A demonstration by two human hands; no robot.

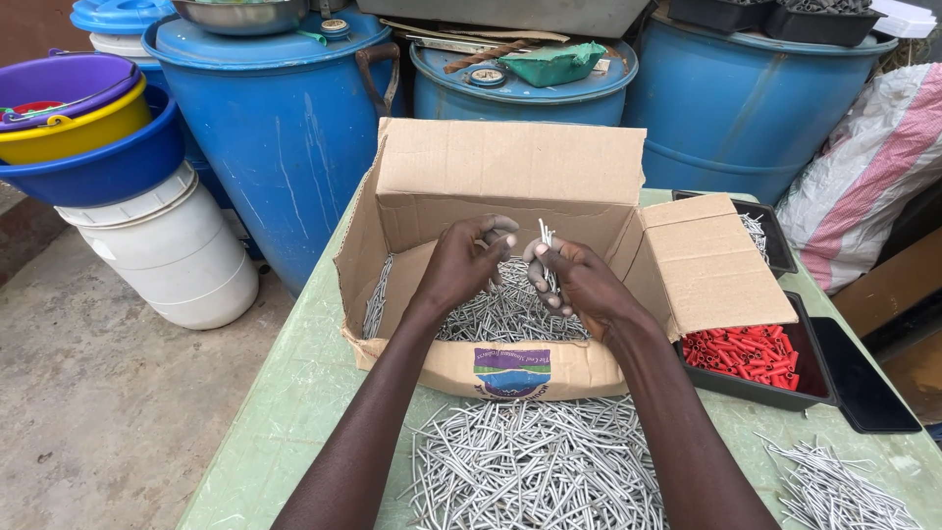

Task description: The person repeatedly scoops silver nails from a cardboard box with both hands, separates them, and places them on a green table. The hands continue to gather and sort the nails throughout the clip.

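both your hands hover inside the cardboard box [510, 172]. your right hand [579, 280] pinches a few upright nails [546, 238]; your left hand [461, 263], just beside it, is curled, fingertips together, over the loose nails [500, 314] beneath.

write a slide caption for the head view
Right hand holds thin grey metal pins over an open cardboard box, left hand alongside.

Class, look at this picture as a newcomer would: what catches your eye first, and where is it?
First, the two hands, left hand and right hand, meeting over the open cardboard box at the centre, the right pinching a few grey metal pins. Then the heap of pins on the table in front, and the tray of red caps at right.
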